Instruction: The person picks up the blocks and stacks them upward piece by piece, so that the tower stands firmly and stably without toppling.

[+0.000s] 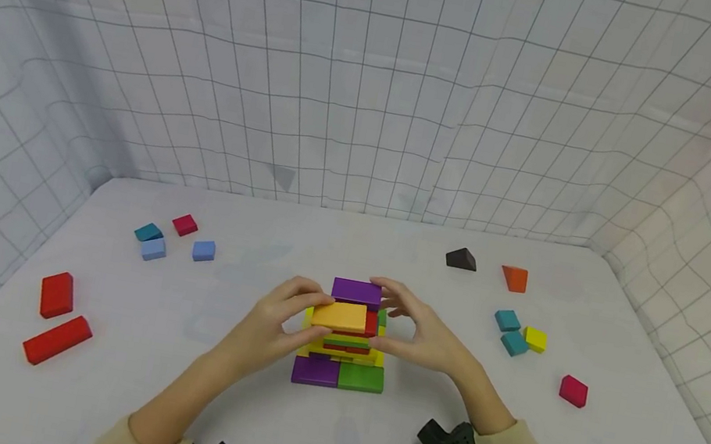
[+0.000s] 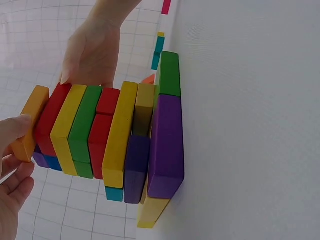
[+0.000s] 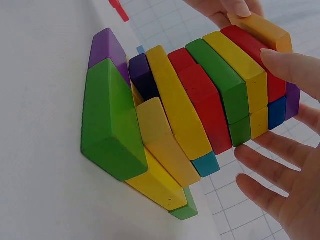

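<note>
A tower of coloured blocks (image 1: 361, 379) stands at the middle of the table, layered in purple, green, yellow and red. My left hand (image 1: 269, 324) pinches a flat yellow-orange block (image 1: 340, 316) between thumb and fingers at the tower's top, beside a red block (image 2: 52, 120). Whether that block bears on the red one is unclear. At the tower's right side, my right hand (image 1: 424, 336) holds the upper layers. Its thumb touches the red block's near side, and a finger reaches the purple block (image 1: 356, 292) at the back. The other fingers spread alongside.
Two red blocks (image 1: 58, 340) lie at the left. Small blue blocks (image 1: 203, 251), a teal one and a crimson one are farther back. Toward the right lie teal blocks (image 1: 507, 320), a yellow block (image 1: 535, 339), a crimson block (image 1: 573, 391), an orange triangle (image 1: 514, 279) and a black wedge (image 1: 461, 258).
</note>
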`<act>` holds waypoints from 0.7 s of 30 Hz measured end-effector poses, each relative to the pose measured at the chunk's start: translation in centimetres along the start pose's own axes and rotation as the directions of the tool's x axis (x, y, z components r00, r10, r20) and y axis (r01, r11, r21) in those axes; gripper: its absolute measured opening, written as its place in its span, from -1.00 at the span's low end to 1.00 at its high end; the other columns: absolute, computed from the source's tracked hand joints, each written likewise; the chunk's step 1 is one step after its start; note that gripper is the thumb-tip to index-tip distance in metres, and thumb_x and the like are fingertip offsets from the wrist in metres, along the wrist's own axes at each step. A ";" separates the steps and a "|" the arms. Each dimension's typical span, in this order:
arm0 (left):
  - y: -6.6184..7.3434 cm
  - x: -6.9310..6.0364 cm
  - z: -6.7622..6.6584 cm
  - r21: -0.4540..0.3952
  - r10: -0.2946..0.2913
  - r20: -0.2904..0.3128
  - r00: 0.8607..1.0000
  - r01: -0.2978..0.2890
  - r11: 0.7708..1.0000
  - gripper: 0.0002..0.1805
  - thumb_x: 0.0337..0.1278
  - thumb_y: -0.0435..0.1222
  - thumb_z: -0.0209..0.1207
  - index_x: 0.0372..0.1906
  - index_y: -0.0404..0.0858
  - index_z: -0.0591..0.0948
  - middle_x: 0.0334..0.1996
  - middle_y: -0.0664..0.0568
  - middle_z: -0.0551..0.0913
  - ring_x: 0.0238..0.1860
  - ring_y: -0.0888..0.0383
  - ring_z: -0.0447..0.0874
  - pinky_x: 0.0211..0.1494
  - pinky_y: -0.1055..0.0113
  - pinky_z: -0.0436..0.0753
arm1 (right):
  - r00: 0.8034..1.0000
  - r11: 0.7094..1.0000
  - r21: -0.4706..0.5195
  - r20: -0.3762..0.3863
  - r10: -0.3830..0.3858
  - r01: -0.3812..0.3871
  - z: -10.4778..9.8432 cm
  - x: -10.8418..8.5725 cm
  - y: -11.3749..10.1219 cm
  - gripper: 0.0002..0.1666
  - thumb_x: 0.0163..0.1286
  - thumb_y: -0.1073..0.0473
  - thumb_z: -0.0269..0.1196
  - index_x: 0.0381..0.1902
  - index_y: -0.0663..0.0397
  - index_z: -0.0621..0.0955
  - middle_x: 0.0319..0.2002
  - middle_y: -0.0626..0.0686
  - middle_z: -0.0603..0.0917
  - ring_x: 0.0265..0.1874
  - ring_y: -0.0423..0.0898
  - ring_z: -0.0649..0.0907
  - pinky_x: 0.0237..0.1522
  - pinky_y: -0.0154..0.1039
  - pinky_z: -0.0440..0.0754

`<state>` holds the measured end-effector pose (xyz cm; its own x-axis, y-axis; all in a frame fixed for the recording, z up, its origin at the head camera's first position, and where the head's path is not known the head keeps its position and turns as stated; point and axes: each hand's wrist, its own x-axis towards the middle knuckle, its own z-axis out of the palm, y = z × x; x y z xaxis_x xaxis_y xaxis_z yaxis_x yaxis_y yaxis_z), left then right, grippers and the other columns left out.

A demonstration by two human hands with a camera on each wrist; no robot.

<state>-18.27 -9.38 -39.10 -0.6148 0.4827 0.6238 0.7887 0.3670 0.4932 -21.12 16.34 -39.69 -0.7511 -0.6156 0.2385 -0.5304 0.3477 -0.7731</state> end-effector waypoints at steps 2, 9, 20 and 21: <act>0.0 0.0 0.2 0.026 0.030 0.003 1.000 -0.030 0.999 -0.62 -0.06 -0.32 0.32 -0.06 -0.34 0.57 -0.12 0.00 0.46 -0.10 0.14 0.46 -0.07 0.43 0.58 | 1.000 1.000 0.005 0.002 -0.005 0.005 0.0 0.0 0.0 -0.12 0.12 0.09 0.34 0.34 -0.05 0.18 0.22 0.00 0.37 0.07 -0.05 0.48 0.07 0.00 0.48; 0.0 0.1 0.7 0.127 0.113 -0.008 0.994 -0.112 0.986 -0.62 0.10 -0.18 0.19 -0.03 -0.33 0.57 -0.11 -0.05 0.45 -0.08 0.08 0.44 -0.07 0.41 0.57 | 1.000 1.000 0.000 0.005 -0.008 0.008 -0.2 0.0 -0.2 -0.13 0.13 0.10 0.33 0.34 -0.03 0.18 0.23 -0.01 0.36 0.07 -0.06 0.48 0.08 -0.04 0.48; 0.0 0.4 1.5 0.314 0.200 -0.065 0.978 -0.171 0.934 -0.58 0.23 -0.02 -0.01 -0.12 -0.25 0.64 -0.08 -0.13 0.48 -0.08 -0.01 0.44 -0.04 0.14 0.53 | 1.000 1.000 0.025 0.010 0.007 -0.007 0.1 0.0 -0.3 -0.11 0.09 0.36 0.31 0.34 0.18 0.16 0.21 0.19 0.36 0.07 0.13 0.46 0.07 0.14 0.43; 0.1 0.4 1.5 0.314 0.190 -0.066 0.980 -0.160 0.936 -0.56 0.24 0.00 -0.04 -0.12 -0.23 0.64 -0.06 -0.13 0.48 -0.05 -0.01 0.44 -0.01 0.13 0.52 | 1.000 1.000 0.027 0.011 0.008 -0.008 0.1 0.0 -0.3 -0.11 0.09 0.36 0.31 0.34 0.19 0.16 0.21 0.20 0.36 0.07 0.14 0.46 0.06 0.15 0.43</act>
<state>-18.44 -7.93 -39.69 -0.4533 0.4900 0.7446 0.8393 0.5159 0.1714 -20.97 16.18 -39.49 -0.7508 -0.6206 0.2263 -0.5139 0.3336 -0.7903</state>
